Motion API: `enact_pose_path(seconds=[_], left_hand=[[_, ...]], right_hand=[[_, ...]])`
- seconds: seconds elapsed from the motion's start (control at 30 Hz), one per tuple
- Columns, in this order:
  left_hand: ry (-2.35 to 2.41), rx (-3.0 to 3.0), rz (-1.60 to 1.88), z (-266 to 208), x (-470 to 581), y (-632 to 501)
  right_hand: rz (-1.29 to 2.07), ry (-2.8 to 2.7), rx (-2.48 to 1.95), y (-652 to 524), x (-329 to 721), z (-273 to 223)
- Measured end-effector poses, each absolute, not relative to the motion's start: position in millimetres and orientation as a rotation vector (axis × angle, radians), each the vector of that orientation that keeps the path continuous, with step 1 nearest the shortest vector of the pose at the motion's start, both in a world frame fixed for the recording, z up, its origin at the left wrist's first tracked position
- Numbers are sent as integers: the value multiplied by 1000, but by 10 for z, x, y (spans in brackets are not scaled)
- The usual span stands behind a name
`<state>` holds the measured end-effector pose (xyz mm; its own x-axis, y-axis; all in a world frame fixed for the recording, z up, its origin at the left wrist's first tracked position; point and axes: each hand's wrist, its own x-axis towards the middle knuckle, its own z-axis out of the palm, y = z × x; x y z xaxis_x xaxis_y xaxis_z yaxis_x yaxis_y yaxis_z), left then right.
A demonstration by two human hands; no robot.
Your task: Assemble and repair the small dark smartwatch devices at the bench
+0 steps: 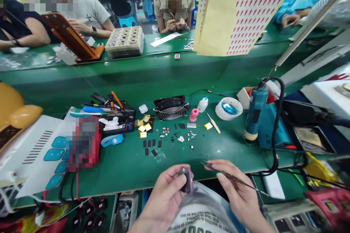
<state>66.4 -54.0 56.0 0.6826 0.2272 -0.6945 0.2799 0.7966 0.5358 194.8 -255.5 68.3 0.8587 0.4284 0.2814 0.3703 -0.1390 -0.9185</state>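
Near the front edge of the green bench, my left hand (171,185) is closed around a small dark device casing (187,181) with a purple side, thumb resting on its face. My right hand (237,189) grips a pair of thin metal tweezers (232,177), whose tips point left toward the casing without touching it. Beyond the hands lie several black rectangular pads (153,152) and scattered tiny parts (181,138). Several small yellow-edged battery cells (144,126) sit to their left, and a single cell (208,126) lies to the right beside a pointed beige tool (214,123).
A small fan (171,107) stands at the bench's back, near a pink stand (194,115), a bottle (202,105) and a white tub (229,109). A teal electric screwdriver (255,111) hangs right. A red meter (83,143) stands left. Co-workers sit across the bench.
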Motion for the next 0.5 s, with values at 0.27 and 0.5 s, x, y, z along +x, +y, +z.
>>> enact_pose_path(seconds=[0.27, 0.5], left_hand=[[757, 906, -12, 604, 534, -611], [804, 1019, 1, 747, 501, -665]], right_hand=[[107, -661, -1681, -2479, 1923, 676], [125, -639, -1616, -2422, 1895, 655]])
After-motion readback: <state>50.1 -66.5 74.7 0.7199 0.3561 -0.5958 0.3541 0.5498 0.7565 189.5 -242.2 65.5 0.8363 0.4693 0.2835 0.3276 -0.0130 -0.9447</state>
